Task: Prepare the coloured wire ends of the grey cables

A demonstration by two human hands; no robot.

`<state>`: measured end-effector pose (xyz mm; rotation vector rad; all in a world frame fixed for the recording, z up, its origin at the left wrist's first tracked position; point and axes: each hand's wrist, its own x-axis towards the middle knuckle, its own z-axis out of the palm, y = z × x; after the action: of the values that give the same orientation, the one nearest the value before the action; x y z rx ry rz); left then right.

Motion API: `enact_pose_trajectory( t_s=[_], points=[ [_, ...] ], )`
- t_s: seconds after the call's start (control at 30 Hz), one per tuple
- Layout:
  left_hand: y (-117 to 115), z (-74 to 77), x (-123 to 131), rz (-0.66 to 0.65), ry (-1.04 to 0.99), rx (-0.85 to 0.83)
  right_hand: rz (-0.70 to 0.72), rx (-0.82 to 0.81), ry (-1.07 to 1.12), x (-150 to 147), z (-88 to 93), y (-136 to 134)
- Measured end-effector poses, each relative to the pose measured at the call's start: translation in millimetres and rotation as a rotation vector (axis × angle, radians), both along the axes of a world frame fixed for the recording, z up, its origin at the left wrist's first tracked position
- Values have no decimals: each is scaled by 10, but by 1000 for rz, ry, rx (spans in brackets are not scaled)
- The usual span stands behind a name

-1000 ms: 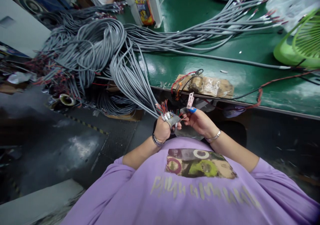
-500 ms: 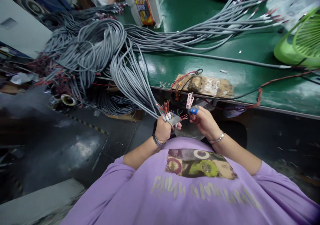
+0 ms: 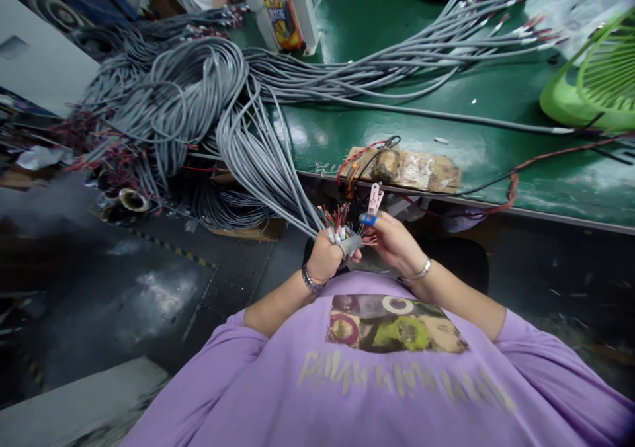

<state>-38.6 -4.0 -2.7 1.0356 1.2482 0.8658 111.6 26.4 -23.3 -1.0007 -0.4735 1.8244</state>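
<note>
My left hand is closed around the ends of several grey cables, whose thin coloured wires fan out above the fist. A short grey sleeve piece lies across its fingers. Just to the right, my right hand has its fingers pressed together at the tips of red and green wires, with blue tape wrapped on one digit. A pink clip stands just above that hand, at the bench edge.
On the green bench lie a wooden block, a long cable bundle and a green fan. Coiled grey cables are heaped at the left. A red cord hangs over the bench edge.
My right hand has moved left to the wires beside my left hand. The wire ends in my left hand have shifted slightly to the right.
</note>
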Motion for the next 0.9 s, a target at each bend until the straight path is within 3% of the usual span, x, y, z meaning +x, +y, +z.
enact_pose_trajectory(
  t_s=[0.1, 0.23, 0.33, 0.4, 0.53, 0.73, 0.9],
  points=[
    [-4, 30, -24, -17, -49, 1, -158, -114, 75, 161, -93, 124],
    [54, 103, 1, -6, -147, -13, 51, -71, 150, 291, -83, 222],
    [121, 179, 72, 14, -167, -47, 160, 79, 112, 252, -34, 250],
    [158, 217, 122, 14, -167, -63, 113, 191, 29, 195, -23, 261],
    [202, 233, 180, 4, -155, -65, -127, 305, -135, 95, -41, 279],
    [222, 181, 202, 13, -169, -84, 27, 122, 85, 21, 48, 327],
    [223, 128, 199, -2, -139, -80, -8, 82, 115, -5, 110, 349]
  ],
)
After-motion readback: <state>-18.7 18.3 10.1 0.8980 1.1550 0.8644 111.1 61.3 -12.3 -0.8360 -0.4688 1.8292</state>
